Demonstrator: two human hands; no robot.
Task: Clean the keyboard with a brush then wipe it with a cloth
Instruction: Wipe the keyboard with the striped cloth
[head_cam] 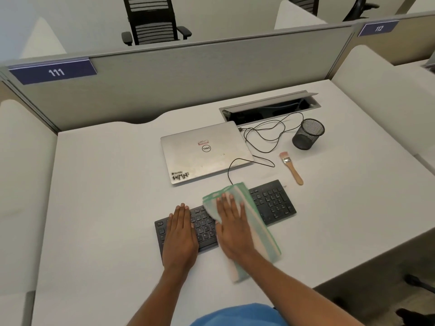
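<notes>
A black keyboard [273, 203] lies slanted on the white desk [106, 196] in front of me. My left hand [180, 236] rests flat on its left end, fingers straight. My right hand [233, 228] presses flat on a green-and-white striped cloth [261, 234] that is draped over the keyboard's middle and hangs past its near edge. A small wooden-handled brush [292, 167] lies on the desk beyond the keyboard's right end, touched by neither hand.
A closed silver laptop [204, 152] sits behind the keyboard, with a black cable [261, 135] looping to an open cable hatch [270, 108]. A black mesh pen cup [308, 134] stands right of the laptop. Grey partitions [188, 76] border the desk.
</notes>
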